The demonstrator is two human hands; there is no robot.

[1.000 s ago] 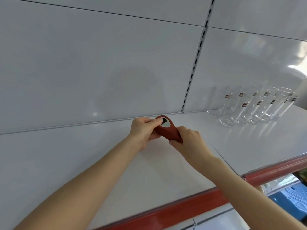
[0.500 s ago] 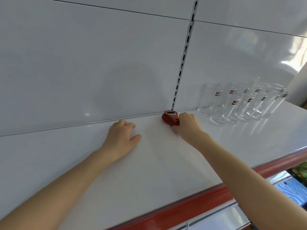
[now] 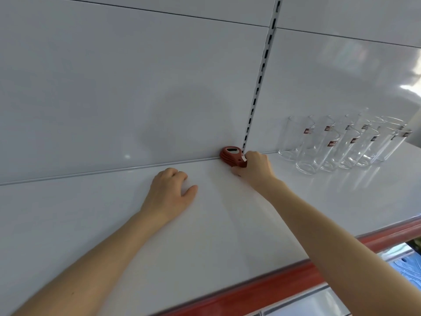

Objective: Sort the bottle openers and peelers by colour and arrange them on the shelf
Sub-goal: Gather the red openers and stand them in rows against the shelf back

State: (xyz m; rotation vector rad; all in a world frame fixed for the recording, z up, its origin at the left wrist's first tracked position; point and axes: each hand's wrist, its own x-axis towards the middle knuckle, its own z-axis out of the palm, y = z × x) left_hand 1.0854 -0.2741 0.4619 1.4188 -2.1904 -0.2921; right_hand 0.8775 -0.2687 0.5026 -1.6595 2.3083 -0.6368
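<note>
A red bottle opener (image 3: pixel 230 156) lies on the white shelf (image 3: pixel 205 224) right at the back panel, beside the slotted upright. My right hand (image 3: pixel 254 168) holds its near end, with the fingers curled around it. My left hand (image 3: pixel 170 191) rests on the shelf to the left of the opener, fingers loosely bent, thumb out, holding nothing.
Several clear drinking glasses (image 3: pixel 341 142) with small red labels stand in rows at the back right. A slotted upright (image 3: pixel 259 71) divides the white back panel. A red strip (image 3: pixel 273 283) runs along the shelf's front edge.
Both hands held the red opener a second ago. My left hand let go and settled on the shelf. My right hand carried the opener to the back panel.
</note>
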